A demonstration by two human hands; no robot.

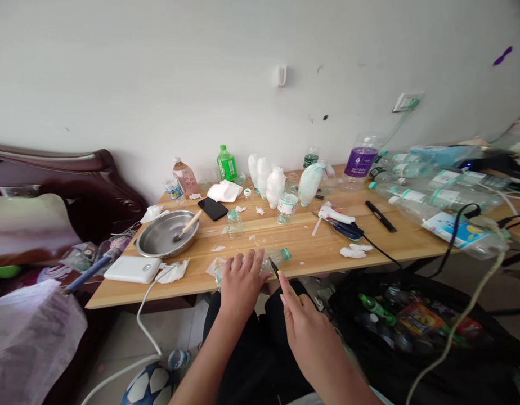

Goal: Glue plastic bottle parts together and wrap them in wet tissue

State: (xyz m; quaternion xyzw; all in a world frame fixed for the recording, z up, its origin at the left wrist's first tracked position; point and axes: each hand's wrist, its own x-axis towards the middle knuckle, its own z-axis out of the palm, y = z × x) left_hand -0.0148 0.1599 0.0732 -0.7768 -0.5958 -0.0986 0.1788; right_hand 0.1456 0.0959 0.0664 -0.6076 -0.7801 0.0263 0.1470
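Note:
A clear plastic bottle (278, 256) with a green cap lies on its side at the front edge of the wooden table (314, 242), cap to the right. My left hand (242, 284) presses down on the bottle, its fingers wrapped over it and hiding its middle. In my right hand (300, 312) is a utility knife (273, 265) with a black and yellow body, its tip beside the bottle near the cap end. Whether the blade touches the plastic is too small to tell. A cut bottle top (233, 223) stands just behind.
A metal bowl (161, 239) with a brush and a white power bank (132, 269) are at left. White-covered bottles (276, 187) stand behind. A glue gun (336, 215), scissors, a black marker (380, 216) and many bottles lie at right. A white cable hangs over the front edge.

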